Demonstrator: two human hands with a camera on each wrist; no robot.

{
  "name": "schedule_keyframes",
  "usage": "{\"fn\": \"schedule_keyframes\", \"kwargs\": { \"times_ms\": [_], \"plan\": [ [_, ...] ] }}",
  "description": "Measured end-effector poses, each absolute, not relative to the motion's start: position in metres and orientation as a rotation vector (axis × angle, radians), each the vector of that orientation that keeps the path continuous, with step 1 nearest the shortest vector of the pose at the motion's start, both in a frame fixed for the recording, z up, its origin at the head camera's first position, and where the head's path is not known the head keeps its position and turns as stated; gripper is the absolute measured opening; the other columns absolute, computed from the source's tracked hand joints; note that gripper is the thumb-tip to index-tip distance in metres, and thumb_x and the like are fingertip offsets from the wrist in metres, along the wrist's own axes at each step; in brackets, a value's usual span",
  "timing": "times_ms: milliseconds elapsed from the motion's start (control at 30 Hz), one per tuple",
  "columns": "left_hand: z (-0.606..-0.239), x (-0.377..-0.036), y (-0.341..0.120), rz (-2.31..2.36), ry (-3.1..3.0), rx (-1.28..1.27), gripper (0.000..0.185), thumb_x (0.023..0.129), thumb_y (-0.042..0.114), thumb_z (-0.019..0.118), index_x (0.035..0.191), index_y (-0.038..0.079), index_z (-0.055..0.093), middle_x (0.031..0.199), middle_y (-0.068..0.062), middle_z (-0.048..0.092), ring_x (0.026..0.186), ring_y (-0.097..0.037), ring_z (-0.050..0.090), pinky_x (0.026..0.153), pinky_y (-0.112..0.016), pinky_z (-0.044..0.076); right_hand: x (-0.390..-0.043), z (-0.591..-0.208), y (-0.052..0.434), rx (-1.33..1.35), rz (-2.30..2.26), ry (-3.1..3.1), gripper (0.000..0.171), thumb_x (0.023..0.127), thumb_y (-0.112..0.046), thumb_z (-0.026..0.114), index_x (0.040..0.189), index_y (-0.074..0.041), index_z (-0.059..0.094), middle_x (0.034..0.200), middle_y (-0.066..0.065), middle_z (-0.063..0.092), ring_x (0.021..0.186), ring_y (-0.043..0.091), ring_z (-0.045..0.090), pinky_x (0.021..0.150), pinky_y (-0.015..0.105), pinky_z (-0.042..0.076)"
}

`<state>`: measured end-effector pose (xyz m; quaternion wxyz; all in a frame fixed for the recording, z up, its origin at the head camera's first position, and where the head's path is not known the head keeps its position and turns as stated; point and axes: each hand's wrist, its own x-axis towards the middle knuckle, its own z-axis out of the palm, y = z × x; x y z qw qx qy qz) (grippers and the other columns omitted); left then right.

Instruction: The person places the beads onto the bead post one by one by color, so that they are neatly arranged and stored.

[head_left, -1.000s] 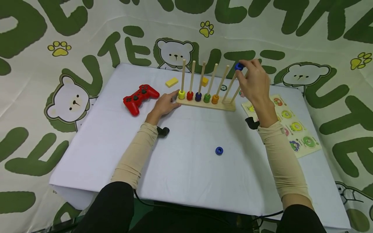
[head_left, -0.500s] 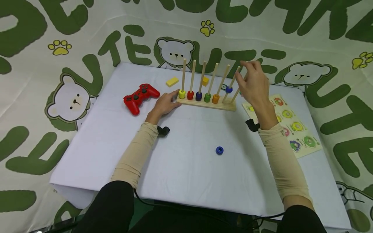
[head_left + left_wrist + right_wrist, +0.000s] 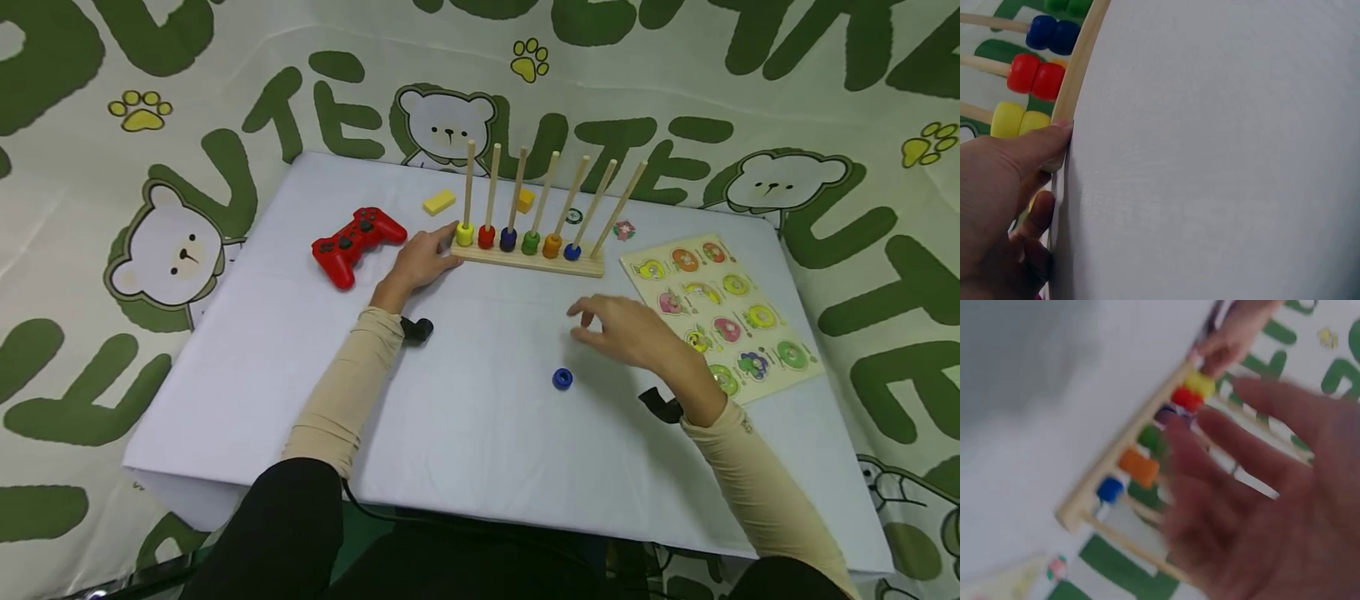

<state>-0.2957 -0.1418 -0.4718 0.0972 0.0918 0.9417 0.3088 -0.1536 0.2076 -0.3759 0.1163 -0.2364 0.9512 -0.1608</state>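
Observation:
A wooden peg stand with several upright rods stands toward the back of the table. Pairs of yellow, red, dark blue, green and orange beads sit at the foot of its rods from the left. One blue bead is at the bottom of the rod after the orange pair, and the far-right rod is bare. My left hand pinches the left end of the base, thumb on its front. My right hand hovers with loosely bent fingers and holds nothing. Close below it, a loose blue bead lies on the cloth.
A red game controller lies left of the stand. Behind the stand are a yellow block and an orange-yellow block. A fruit puzzle board lies at the right, partly under the right forearm.
The right hand let go of a blue bead at the top of a rod, and the bead slid down to the base. That hand then came back toward the loose bead.

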Motion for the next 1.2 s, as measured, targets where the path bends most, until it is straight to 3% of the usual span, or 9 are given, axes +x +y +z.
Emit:
{"fn": "schedule_keyframes", "kwargs": {
  "times_ms": [133, 367, 500, 767, 967, 1200],
  "plan": [
    [-0.470, -0.295, -0.141, 0.929, 2.774, 0.252, 0.076, 0.105, 0.034, 0.069, 0.170, 0.026, 0.032, 0.124, -0.019, 0.057, 0.113, -0.031, 0.049, 0.093, -0.048, 0.044, -0.135, -0.397, 0.202, -0.673, -0.390, 2.571, 0.043, 0.098, -0.032, 0.077, 0.133, -0.008, 0.069, 0.113, 0.008, 0.074, 0.103, 0.028, 0.069, 0.089, 0.051, 0.054],
    [-0.470, -0.296, -0.142, 0.945, 2.774, 0.258, 0.076, 0.104, 0.034, 0.070, 0.170, 0.025, 0.033, 0.123, -0.019, 0.057, 0.111, -0.030, 0.049, 0.092, -0.047, 0.044, -0.121, -0.415, 0.189, -0.769, -0.372, 2.591, 0.029, 0.094, -0.025, 0.083, 0.115, -0.009, 0.071, 0.103, 0.003, 0.072, 0.091, 0.018, 0.065, 0.081, 0.043, 0.055],
    [-0.472, -0.297, -0.143, 0.953, 2.782, 0.280, 0.075, 0.104, 0.033, 0.070, 0.170, 0.025, 0.033, 0.123, -0.019, 0.058, 0.111, -0.030, 0.049, 0.091, -0.047, 0.044, -0.126, -0.409, 0.186, -0.799, -0.392, 2.670, 0.026, 0.095, -0.022, 0.081, 0.116, -0.009, 0.074, 0.104, 0.005, 0.071, 0.088, 0.019, 0.065, 0.077, 0.043, 0.056],
    [-0.472, -0.296, -0.145, 0.968, 2.771, 0.272, 0.076, 0.104, 0.033, 0.070, 0.170, 0.026, 0.032, 0.121, -0.018, 0.057, 0.111, -0.030, 0.048, 0.090, -0.046, 0.042, -0.166, -0.357, 0.191, -0.711, -0.554, 3.064, 0.036, 0.099, -0.018, 0.076, 0.133, -0.006, 0.073, 0.115, 0.016, 0.070, 0.084, 0.030, 0.065, 0.068, 0.046, 0.053],
    [-0.472, -0.294, -0.145, 0.972, 2.765, 0.259, 0.077, 0.104, 0.033, 0.070, 0.170, 0.026, 0.032, 0.121, -0.018, 0.057, 0.110, -0.029, 0.047, 0.091, -0.046, 0.042, -0.205, -0.319, 0.189, -0.581, -0.817, 3.345, 0.038, 0.099, -0.017, 0.076, 0.132, 0.000, 0.066, 0.121, 0.019, 0.071, 0.079, 0.031, 0.061, 0.066, 0.040, 0.044],
    [-0.470, -0.292, -0.143, 0.976, 2.772, 0.282, 0.076, 0.104, 0.031, 0.071, 0.170, 0.024, 0.033, 0.118, -0.019, 0.058, 0.108, -0.029, 0.048, 0.089, -0.045, 0.042, -0.238, -0.305, 0.193, -0.468, -0.887, 3.487, 0.035, 0.104, -0.018, 0.070, 0.132, 0.001, 0.068, 0.127, 0.020, 0.066, 0.072, 0.028, 0.053, 0.064, 0.038, 0.039]
  ]
}}
